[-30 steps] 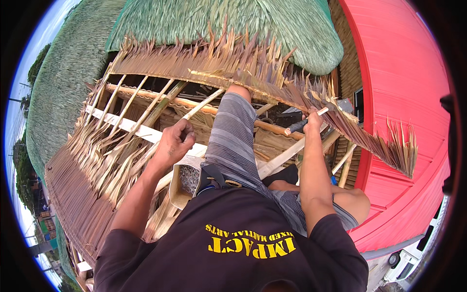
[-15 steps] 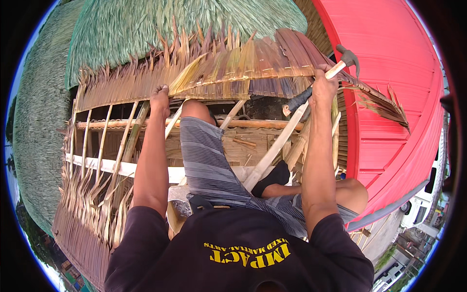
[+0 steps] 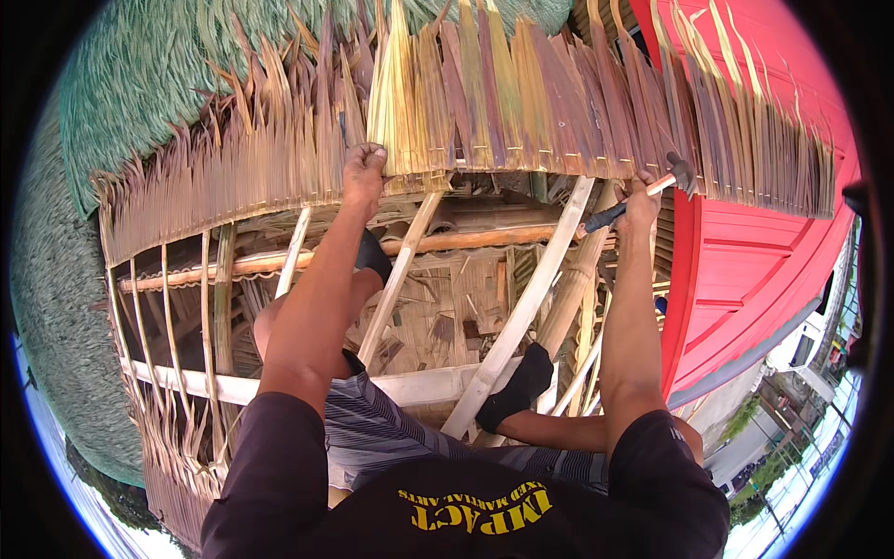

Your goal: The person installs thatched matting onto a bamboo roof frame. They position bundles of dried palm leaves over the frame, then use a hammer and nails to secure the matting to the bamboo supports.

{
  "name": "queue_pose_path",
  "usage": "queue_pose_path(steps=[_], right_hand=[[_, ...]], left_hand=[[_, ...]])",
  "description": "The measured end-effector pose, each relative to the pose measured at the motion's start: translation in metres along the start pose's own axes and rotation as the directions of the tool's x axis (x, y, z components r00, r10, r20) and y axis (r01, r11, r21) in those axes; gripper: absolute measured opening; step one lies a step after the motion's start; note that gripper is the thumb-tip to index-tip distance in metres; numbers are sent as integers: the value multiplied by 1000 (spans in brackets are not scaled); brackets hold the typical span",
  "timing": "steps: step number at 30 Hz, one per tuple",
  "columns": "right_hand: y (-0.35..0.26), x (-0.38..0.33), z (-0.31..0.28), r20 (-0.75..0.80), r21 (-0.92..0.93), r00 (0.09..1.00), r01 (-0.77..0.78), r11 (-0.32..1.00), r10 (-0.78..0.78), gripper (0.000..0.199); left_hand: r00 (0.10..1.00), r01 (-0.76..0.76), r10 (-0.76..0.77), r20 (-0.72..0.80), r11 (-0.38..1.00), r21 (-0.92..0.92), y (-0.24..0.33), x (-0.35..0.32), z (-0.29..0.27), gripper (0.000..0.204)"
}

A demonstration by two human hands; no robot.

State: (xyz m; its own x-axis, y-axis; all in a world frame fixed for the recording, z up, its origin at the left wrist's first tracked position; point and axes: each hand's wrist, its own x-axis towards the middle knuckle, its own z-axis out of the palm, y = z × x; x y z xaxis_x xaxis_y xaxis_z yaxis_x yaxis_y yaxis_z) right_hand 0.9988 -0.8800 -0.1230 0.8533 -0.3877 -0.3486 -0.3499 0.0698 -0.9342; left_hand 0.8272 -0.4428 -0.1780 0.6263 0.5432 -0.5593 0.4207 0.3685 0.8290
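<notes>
A long thatch panel (image 3: 549, 107) of brown, purple and yellow dried leaves stretches across the roof frame, its stitched edge facing me. My left hand (image 3: 365, 172) is closed on that edge near the panel's left part, beside the bright yellow leaves. Further right, my right hand (image 3: 638, 203) is closed around a claw hammer (image 3: 684, 174) with a dark grip and pale shaft. Its fingers also touch the panel's edge. The hammer head points right, over the leaves. Past my right hand the panel's end hangs over the red roof.
Pale wooden rafters (image 3: 526, 307) and an orange-brown pole (image 3: 484, 239) cross the open frame, with gaps between them. Below lies a woven floor (image 3: 447, 289) with scraps. Green-netted thatch (image 3: 149, 102) rises at far left, a red metal roof (image 3: 745, 307) at right. My dark-socked foot (image 3: 517, 387) rests by a rafter.
The thatch panel has been laid out straighter; its right end, drooping and twisted before, now spreads over the red roof. My hands moved rightward, the right one lower. My left knee moved left.
</notes>
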Motion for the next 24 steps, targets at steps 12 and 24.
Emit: queue_pose_path(steps=[12,24], right_hand=[[178,-89,134,656,-668,732,452,591,183,40],[199,-104,133,710,-691,650,570,444,271,53]], left_hand=[[993,-76,115,-41,841,535,-165,72,27,13],[958,-195,287,-1,653,732,-134,50,26,15]])
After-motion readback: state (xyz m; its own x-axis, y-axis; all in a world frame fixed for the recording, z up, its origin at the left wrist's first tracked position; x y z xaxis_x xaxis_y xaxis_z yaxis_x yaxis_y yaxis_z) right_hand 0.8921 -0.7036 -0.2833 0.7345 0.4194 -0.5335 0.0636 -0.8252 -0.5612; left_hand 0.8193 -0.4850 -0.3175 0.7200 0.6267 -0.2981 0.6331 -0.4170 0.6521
